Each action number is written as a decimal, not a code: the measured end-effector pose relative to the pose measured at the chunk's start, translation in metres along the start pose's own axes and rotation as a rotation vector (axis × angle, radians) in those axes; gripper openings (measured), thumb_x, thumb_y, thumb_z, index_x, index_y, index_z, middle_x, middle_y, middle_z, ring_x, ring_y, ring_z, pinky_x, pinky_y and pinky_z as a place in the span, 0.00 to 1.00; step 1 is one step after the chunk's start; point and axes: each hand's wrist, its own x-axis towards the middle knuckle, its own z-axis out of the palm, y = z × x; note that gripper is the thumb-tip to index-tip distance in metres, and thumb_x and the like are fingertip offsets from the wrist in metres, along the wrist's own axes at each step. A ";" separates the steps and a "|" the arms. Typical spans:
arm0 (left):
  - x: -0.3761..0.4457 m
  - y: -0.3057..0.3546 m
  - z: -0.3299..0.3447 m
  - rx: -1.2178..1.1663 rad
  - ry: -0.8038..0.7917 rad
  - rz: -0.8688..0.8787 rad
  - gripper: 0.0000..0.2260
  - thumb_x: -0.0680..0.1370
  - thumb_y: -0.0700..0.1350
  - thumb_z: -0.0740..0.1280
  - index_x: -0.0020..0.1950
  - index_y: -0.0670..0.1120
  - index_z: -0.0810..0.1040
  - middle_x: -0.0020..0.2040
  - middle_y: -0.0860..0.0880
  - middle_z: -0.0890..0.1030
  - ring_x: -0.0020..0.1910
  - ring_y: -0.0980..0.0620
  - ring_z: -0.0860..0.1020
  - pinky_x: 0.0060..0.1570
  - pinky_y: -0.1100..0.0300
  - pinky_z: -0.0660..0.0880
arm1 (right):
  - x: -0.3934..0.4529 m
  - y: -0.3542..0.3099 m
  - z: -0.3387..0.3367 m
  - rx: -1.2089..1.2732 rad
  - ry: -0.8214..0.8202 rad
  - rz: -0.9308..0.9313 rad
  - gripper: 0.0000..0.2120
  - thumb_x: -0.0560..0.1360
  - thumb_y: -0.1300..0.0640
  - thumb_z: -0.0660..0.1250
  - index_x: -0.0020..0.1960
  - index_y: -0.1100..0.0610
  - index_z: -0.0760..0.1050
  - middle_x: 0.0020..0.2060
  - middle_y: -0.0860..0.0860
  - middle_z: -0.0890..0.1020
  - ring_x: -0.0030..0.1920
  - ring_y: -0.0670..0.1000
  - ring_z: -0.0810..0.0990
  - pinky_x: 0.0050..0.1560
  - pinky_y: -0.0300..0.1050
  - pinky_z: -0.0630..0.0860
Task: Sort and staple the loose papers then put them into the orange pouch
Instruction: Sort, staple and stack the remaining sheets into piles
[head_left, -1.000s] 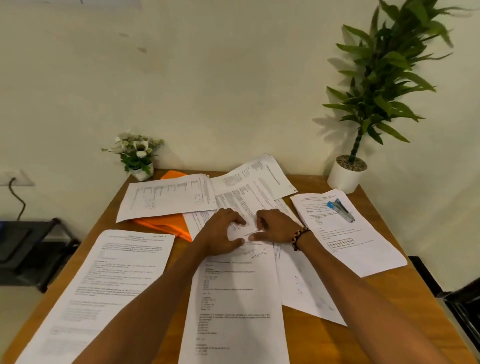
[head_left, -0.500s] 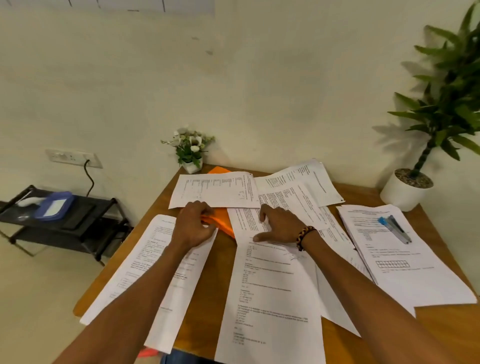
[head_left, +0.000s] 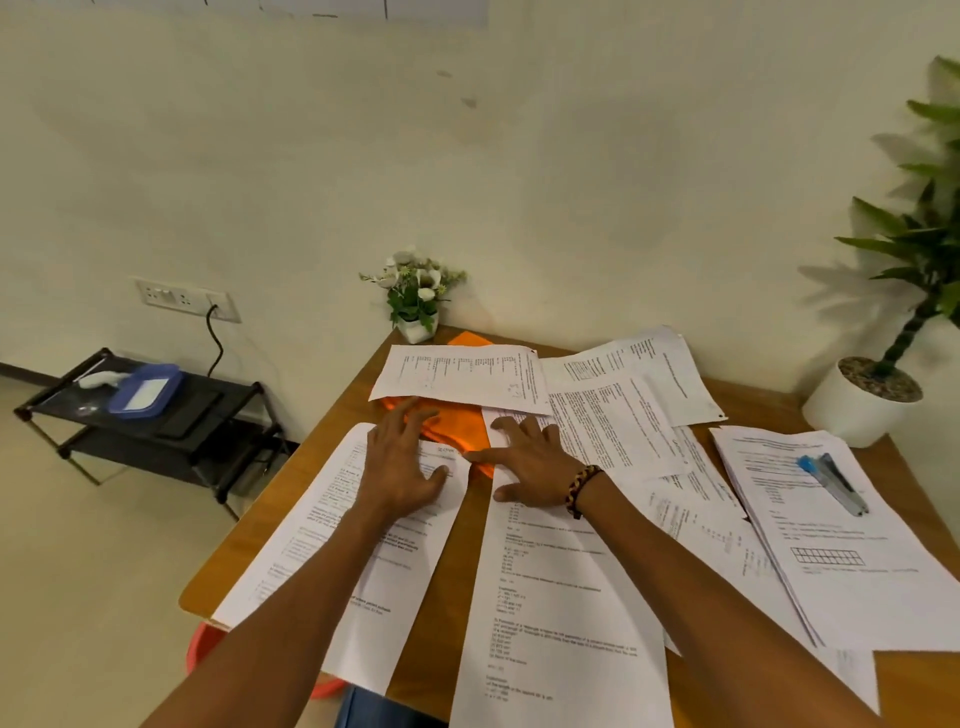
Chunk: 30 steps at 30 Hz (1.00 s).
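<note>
I see the pouch (head_left: 457, 423) near the desk's (head_left: 311, 467) far left corner, half under a sheet (head_left: 462, 376); my left hand (head_left: 400, 467) lies on the sheet (head_left: 353, 551) along the left edge, fingertips reaching the pouch; my right hand (head_left: 530, 462) rests on the middle sheet (head_left: 561, 597); the stapler (head_left: 834, 483) lies on the stack (head_left: 852, 545) at the right edge; a small plant (head_left: 415, 296) stands at the far left corner, a large one (head_left: 878, 389) at the far right.
</note>
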 end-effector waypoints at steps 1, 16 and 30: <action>0.001 0.002 0.002 0.000 0.000 -0.010 0.39 0.67 0.62 0.76 0.74 0.60 0.63 0.79 0.53 0.62 0.77 0.46 0.63 0.76 0.40 0.60 | 0.000 -0.001 0.002 -0.009 0.008 -0.007 0.31 0.76 0.37 0.66 0.76 0.33 0.60 0.77 0.54 0.55 0.74 0.61 0.54 0.71 0.65 0.57; 0.023 0.006 0.026 -0.071 -0.046 0.054 0.38 0.72 0.67 0.67 0.79 0.59 0.60 0.82 0.54 0.58 0.80 0.49 0.58 0.78 0.42 0.51 | 0.007 0.021 0.016 0.214 0.057 0.131 0.32 0.80 0.33 0.53 0.79 0.48 0.59 0.80 0.49 0.59 0.80 0.52 0.55 0.77 0.63 0.45; 0.030 0.034 0.042 -0.015 -0.040 0.083 0.25 0.75 0.59 0.69 0.70 0.53 0.73 0.71 0.50 0.75 0.70 0.47 0.72 0.74 0.48 0.60 | -0.003 0.051 0.022 0.481 0.292 0.525 0.19 0.76 0.43 0.68 0.62 0.52 0.75 0.60 0.53 0.74 0.63 0.57 0.69 0.63 0.55 0.66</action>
